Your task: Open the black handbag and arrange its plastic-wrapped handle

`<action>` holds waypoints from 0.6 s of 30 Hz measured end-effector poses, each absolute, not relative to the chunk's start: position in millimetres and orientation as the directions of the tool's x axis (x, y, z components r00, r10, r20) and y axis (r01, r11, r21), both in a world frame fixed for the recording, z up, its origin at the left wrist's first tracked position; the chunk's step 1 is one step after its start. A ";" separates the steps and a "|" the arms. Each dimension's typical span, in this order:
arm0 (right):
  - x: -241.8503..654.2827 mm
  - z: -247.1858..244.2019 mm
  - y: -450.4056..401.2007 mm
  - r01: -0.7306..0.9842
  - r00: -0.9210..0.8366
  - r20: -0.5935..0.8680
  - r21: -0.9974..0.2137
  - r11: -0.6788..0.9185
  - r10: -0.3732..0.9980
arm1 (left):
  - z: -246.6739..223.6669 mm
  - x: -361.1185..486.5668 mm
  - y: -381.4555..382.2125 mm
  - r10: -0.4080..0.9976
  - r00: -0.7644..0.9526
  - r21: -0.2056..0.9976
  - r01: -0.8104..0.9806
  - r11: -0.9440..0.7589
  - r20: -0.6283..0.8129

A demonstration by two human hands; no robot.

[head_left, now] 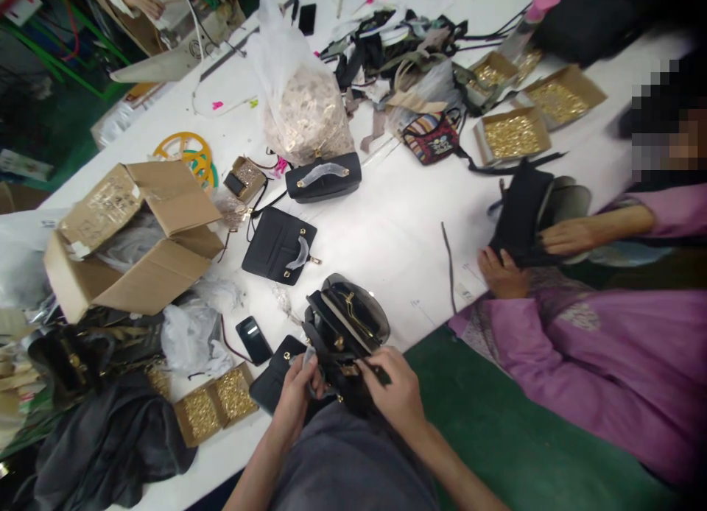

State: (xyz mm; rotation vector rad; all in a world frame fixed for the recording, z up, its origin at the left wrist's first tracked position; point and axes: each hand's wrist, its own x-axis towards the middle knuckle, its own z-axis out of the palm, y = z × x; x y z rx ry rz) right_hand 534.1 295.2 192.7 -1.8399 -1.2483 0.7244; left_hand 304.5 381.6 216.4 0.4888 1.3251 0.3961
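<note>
At the table's near edge a black handbag (325, 319) stands against my body, its top open and gold-coloured metal parts showing. My left hand (301, 378) is closed around the bag's handle (310, 360), which is wrapped in clear plastic. On the other side, my right hand (395, 389) has its thumb and fingers pinched on the bag's black flap, close to a gold clasp (349, 369). What lies between those fingertips is partly hidden. A black flap panel (276, 382) with a gold fitting lies beside my left hand.
Left of the bag are a phone (254, 339), boxes of gold fittings (202, 415) and an open carton (138, 290). Farther off lie a black panel (270, 249), another handbag (323, 187) and a plastic sack (306, 106). At right a co-worker in a purple sleeve (552, 349) handles a black bag (522, 209).
</note>
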 end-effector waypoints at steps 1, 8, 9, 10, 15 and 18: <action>540.7 193.4 298.5 0.459 0.452 -0.063 -0.839 -0.292 0.890 | 221.3 305.8 384.6 0.546 0.261 0.576 0.049 0.816 -0.796; 546.6 192.5 320.0 0.650 0.213 0.052 -0.753 -0.101 0.976 | 241.6 324.3 400.3 0.545 0.377 0.589 0.001 0.808 -0.749; 543.7 193.2 321.4 0.622 0.195 0.009 -0.774 -0.116 0.981 | 242.3 325.9 399.8 0.542 0.379 0.574 -0.034 0.818 -0.750; 543.8 193.5 323.1 0.614 0.222 -0.019 -0.774 -0.155 0.975 | 242.7 326.3 398.6 0.542 0.383 0.567 -0.057 0.822 -0.748; 610.1 173.8 359.5 0.734 0.558 0.162 -0.554 -0.393 0.814 | 239.0 316.0 388.4 0.576 0.349 0.605 -0.032 0.795 -0.739; 667.8 143.2 405.9 0.629 0.682 0.013 -0.520 -0.578 0.731 | 235.2 309.8 384.0 0.580 0.337 0.608 -0.028 0.794 -0.742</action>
